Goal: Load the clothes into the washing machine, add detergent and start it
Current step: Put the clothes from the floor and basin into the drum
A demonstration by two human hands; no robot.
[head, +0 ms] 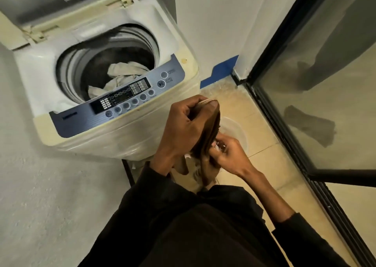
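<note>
Head view shows the washing machine (114, 83), lid up, with pale clothes (120, 75) already in its drum. Left hand (183, 126) grips a brown garment (209, 136) beside the machine; right hand (227, 155) pinches its lower part. Loading looks unfinished; detergent and start remain.

Glossy plastic washing machine (130, 136), brown cloth garment (209, 132), smooth floor tiles (262, 136).

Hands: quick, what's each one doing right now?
Left hand: grips the top of the brown garment.
Right hand: pinches the same brown garment lower down.
</note>
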